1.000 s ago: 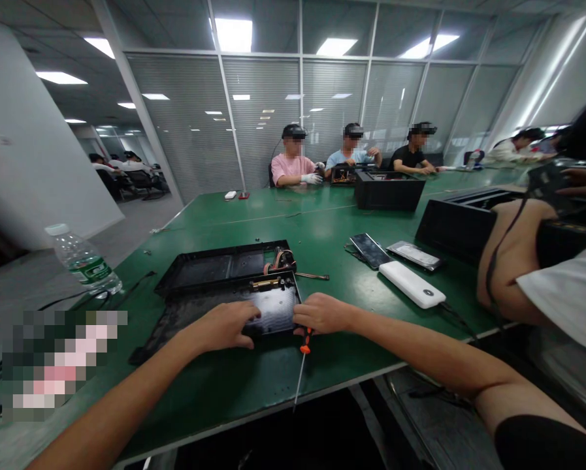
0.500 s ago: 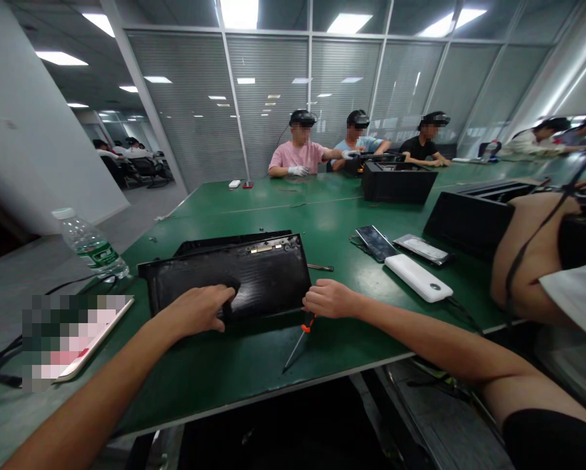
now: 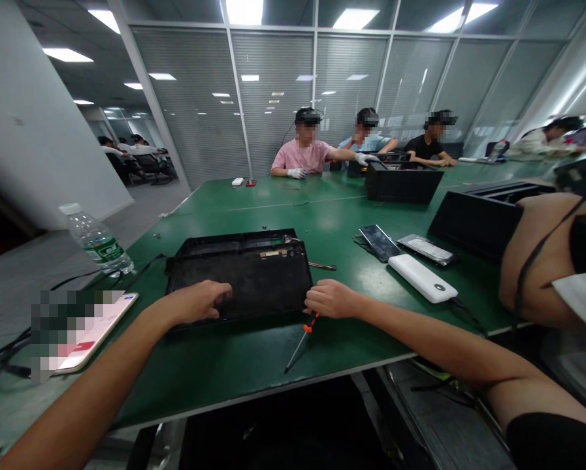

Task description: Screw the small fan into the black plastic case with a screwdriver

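Where the wide view puts the work, at the centre of the frame, a black casing (image 3: pixel 266 281) lies on the green table (image 3: pixel 339 225), with a second shallow black tray (image 3: pixel 207 245) showing behind its far edge. The left hand (image 3: pixel 199 303) lies over the casing's near left part, fingers bent and thumb apart from them; whether it pinches the near rim or merely rests there cannot be told, since the dark surface swallows the contact. The right hand (image 3: pixel 332 300) is closed round the handle of a screwdriver (image 3: pixel 308 325), its shaft slanting toward lower centre, knuckles at the casing's right edge. Handling estimate: broad, thin-walled and stiff, probably light for its area, and likely a little slippery on the smooth faces. Better purchase should be had at the left and right side edges, near the front corners, keeping fingers off the pale metal strip (image 3: pixel 274 254) toward the far right. Judged most delicate: the thin cable (image 3: pixel 323 266) beyond the right edge, which could snag if the casing were slid that way.
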`<state>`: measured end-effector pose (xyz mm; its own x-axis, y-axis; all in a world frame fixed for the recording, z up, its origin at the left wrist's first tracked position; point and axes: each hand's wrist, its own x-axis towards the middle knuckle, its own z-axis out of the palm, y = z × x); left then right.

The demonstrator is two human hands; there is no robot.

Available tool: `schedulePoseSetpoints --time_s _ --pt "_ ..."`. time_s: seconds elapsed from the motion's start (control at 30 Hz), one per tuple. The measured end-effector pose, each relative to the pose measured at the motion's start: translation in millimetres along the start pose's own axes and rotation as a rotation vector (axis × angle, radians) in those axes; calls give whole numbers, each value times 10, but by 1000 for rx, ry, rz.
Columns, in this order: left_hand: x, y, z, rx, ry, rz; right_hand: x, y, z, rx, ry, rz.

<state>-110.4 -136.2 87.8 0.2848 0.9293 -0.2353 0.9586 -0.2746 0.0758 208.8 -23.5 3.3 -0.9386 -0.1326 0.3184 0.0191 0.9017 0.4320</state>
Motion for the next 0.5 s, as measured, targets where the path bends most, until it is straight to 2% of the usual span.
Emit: schedulePoseSetpoints --time_s 0.23,0.37,0.5 --pt "203 71 120 -14 -147 155 31 -6 -41 71 -58 43" --pt "189 115 148 58 -116 159 42 -14 -82 103 -70 35" --pt "194 124 -31 -34 6 174 92 -107 -128 155 -64 21"
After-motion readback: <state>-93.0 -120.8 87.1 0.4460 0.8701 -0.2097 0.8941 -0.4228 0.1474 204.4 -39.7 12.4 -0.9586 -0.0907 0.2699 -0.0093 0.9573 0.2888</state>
